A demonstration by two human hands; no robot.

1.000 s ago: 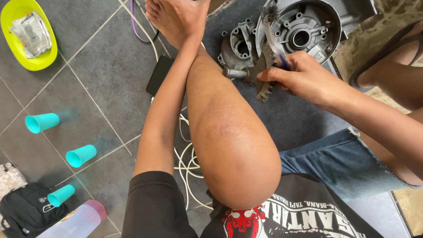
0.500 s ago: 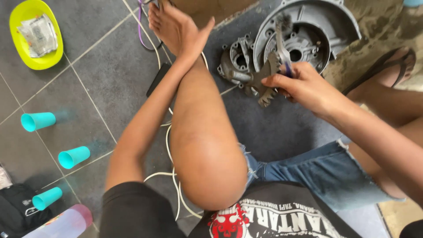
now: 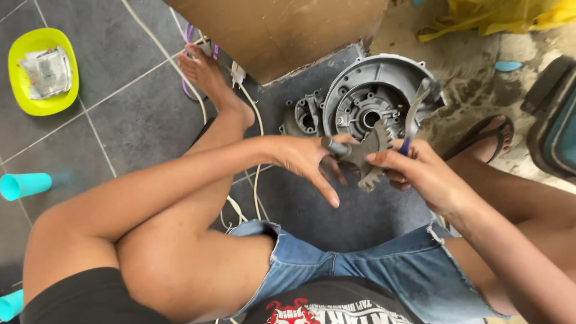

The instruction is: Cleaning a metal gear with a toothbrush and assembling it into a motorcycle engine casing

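Steadying toothed metal part [image 3: 367, 157] over engine casing [image 3: 378, 102]: left hand [image 3: 309, 161] pinches its shaft, fingers otherwise splayed; right hand [image 3: 420, 174] clamped on pliers [image 3: 414, 117].

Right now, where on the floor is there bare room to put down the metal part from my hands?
Free: the dark mat between the hands and the denim shorts, and the grey tiles between the yellow bowl and the bare foot. Crowded: around the round engine cover and the white cable, where the left hand and right hand hold the toothed part.
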